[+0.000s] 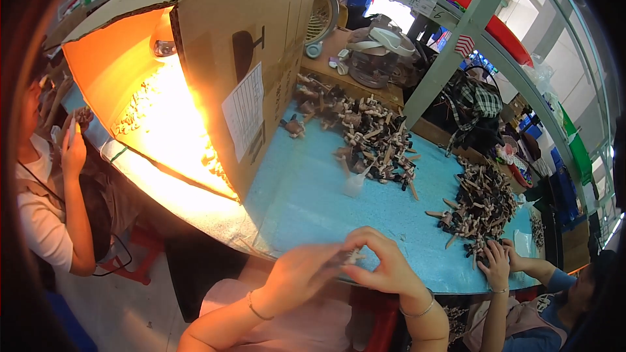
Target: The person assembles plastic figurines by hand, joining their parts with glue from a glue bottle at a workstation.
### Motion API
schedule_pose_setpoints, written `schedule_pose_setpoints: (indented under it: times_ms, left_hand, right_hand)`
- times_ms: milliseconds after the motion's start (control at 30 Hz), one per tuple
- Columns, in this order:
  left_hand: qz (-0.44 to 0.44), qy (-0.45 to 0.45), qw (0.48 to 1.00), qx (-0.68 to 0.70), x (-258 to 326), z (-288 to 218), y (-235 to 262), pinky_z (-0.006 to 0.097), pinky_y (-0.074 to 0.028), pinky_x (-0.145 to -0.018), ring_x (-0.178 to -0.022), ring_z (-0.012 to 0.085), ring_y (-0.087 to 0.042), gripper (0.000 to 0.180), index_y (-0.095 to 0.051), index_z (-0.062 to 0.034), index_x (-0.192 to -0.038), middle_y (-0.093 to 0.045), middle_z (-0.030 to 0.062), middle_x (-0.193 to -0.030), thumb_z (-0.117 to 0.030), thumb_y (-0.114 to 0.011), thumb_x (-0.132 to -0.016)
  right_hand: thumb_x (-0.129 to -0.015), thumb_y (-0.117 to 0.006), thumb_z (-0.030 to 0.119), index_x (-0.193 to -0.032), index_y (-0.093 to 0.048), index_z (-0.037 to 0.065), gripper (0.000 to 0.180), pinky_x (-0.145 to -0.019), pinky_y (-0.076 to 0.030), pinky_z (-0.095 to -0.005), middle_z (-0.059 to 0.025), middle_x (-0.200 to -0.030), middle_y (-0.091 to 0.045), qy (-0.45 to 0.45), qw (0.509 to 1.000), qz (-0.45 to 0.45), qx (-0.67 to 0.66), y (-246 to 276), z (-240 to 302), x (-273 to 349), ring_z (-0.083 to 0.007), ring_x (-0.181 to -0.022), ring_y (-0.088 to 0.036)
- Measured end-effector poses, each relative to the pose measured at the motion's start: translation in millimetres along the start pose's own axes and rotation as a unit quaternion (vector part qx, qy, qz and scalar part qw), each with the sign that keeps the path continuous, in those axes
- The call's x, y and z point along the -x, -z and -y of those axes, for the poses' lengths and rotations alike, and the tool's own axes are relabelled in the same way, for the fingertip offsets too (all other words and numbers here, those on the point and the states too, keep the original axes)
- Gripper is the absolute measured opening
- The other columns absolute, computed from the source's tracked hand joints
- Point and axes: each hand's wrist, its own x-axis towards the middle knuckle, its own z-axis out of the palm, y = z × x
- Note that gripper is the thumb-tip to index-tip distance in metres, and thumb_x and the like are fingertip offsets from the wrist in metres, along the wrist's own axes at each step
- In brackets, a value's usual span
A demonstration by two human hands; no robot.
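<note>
Hands: left hand [301,275] and right hand [385,262] pinch, seemingly, a small blurred piece [350,258] between them

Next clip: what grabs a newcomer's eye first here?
The cardboard box at upper left, its open side glowing orange from a lamp inside. Next, heaps of small brown-and-cream parts on the blue table. At the near edge, the left hand and right hand pinch one small piece together.

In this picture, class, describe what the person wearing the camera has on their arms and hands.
Both forearms are bare, with no sleeves or gloves showing. The left hand has a thin bangle at the wrist. The right hand has a similar thin bracelet at its wrist. No rings can be made out.
</note>
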Motion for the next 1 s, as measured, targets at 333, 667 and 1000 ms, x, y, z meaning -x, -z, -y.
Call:
schedule_pose_setpoints:
  times_ms: [333, 667, 1000]
  left_hand:
    - [-0.158, 0.336, 0.736, 0.566, 23, 9, 23, 0.028, -0.052, -0.069, -0.097, 0.0261, -0.061, 0.028, -0.044, -0.0052, -0.123, -0.049, 0.0163, -0.128, -0.017, -0.04, -0.098]
    - [-0.166, 0.325, 0.701, 0.613, 23, 15, 35, 0.028, -0.046, -0.073, -0.1, 0.0235, -0.059, 0.035, -0.044, -0.0074, -0.127, -0.05, 0.0112, -0.128, -0.026, -0.042, -0.098]
    - [-0.196, 0.153, 0.953, 0.173, 19, 1, 41, 0.031, -0.05, -0.078, -0.092, 0.0194, -0.06, 0.027, -0.05, -0.0023, -0.108, -0.06, 0.0144, -0.111, 0.004, -0.059, -0.084]
  right_hand:
    - [-0.076, -0.072, 0.016, -0.112, -0.05, 0.001, 0.045, -0.079, -0.045, -0.0324, -0.0092, -0.097, -0.056, -0.085, 0.952, -0.257, 0.142, -3, -86, -44, -0.0197, -0.088, -0.055]
    - [-0.083, -0.063, 0.007, -0.099, -0.048, 0.0, 0.023, -0.078, -0.048, -0.0331, -0.0128, -0.104, -0.061, -0.07, 0.95, -0.216, -0.216, -23, -59, -35, -0.0201, -0.09, -0.06]
    - [-0.09, -0.055, 0.035, -0.107, -0.048, 0.003, 0.037, -0.063, -0.04, -0.0264, -0.0046, -0.084, -0.054, -0.025, 0.839, -0.339, -0.426, -31, -5, -1, -0.0122, -0.069, -0.049]
